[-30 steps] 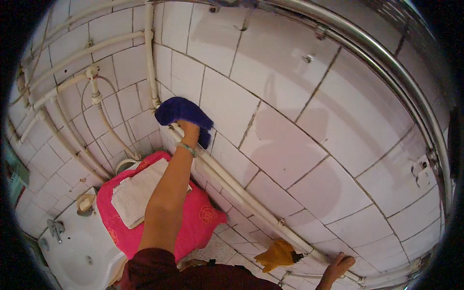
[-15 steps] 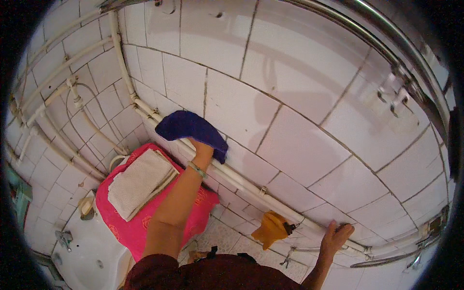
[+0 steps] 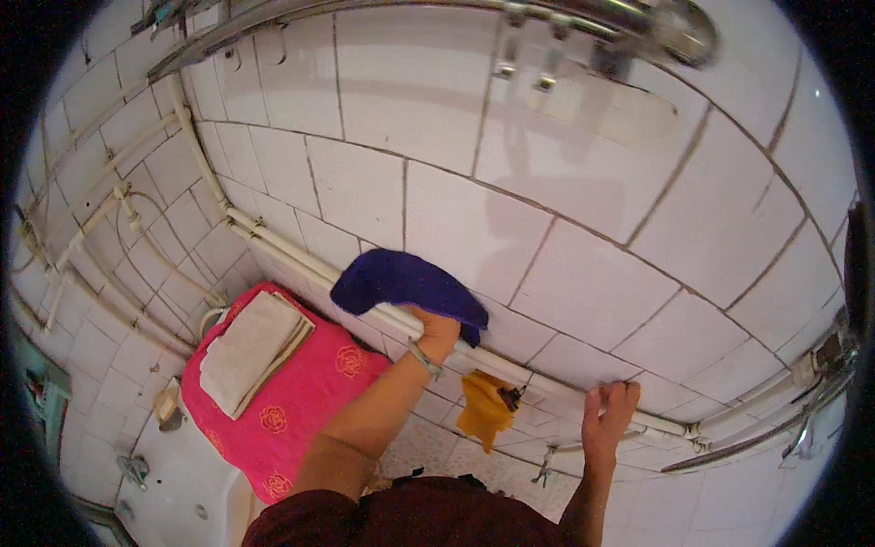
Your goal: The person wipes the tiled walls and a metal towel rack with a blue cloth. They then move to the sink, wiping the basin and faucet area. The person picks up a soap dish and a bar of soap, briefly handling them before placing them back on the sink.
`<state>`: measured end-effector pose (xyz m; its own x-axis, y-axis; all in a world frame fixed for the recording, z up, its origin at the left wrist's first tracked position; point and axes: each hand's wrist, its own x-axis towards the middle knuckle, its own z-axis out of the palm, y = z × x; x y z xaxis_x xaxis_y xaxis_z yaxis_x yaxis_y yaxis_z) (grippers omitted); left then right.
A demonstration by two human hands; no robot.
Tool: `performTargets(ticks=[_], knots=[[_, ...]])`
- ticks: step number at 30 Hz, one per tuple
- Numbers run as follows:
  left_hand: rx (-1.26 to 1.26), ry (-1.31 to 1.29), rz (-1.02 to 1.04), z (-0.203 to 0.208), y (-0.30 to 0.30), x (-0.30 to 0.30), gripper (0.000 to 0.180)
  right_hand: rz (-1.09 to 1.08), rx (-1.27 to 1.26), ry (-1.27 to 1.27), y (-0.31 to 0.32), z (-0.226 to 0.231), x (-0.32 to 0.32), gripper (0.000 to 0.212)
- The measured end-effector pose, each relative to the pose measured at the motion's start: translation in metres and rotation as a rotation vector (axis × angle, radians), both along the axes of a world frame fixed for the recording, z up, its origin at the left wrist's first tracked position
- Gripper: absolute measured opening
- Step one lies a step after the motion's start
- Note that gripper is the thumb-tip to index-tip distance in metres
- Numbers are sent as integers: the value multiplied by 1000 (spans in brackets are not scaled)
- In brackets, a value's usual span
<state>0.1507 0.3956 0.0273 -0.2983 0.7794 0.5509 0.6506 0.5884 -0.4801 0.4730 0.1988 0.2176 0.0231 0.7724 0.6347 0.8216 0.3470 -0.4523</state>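
Observation:
My left hand [image 3: 439, 330] is closed on a dark blue cloth [image 3: 406, 281], which hides most of its fingers. It presses the cloth against the white pipe [image 3: 538, 386] that runs low along the tiled wall. A bracelet circles that wrist. Farther right, my right hand [image 3: 611, 415] hooks its fingers over the same pipe. Between the hands, an orange-yellow cloth [image 3: 486, 410] hangs from a dark clip just under the pipe.
At left, a pink rose-patterned cover [image 3: 310, 387] carries a folded beige towel [image 3: 260, 342], beside a white washbasin [image 3: 173, 483] with a tap [image 3: 134, 469]. Metal rails [image 3: 365, 11] with hooks cross the top. A small tap [image 3: 545, 467] sits below the pipe.
My left hand and the blue cloth have slid right along the pipe. My right hand still rests on the pipe, its fingers more bunched. The view has shifted.

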Motion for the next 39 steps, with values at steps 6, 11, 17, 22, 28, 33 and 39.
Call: performTargets(ticks=[6, 11, 17, 22, 28, 33, 39], knots=[[255, -364, -338, -6, -36, 89, 35, 265, -37, 62, -7, -1, 7, 13], [219, -622, -662, 26, -65, 145, 31, 330, -52, 107, -22, -11, 24, 9], [262, -764, -895, 74, -100, 192, 27, 321, -82, 97, -29, -9, 25, 10], [177, -952, -936, 56, -75, 192, 18, 124, 46, 27, -30, -16, 26, 11], [163, -816, -996, 169, -89, 156, 16, -97, 147, 102, -44, -34, 57, 26], [57, 1323, 254, 234, -74, 119, 43, -139, 289, -200, -32, -38, 37, 34], [432, 1851, 1076, 357, -73, 49, 63, -199, 436, -9, -11, -51, 33, 27]])
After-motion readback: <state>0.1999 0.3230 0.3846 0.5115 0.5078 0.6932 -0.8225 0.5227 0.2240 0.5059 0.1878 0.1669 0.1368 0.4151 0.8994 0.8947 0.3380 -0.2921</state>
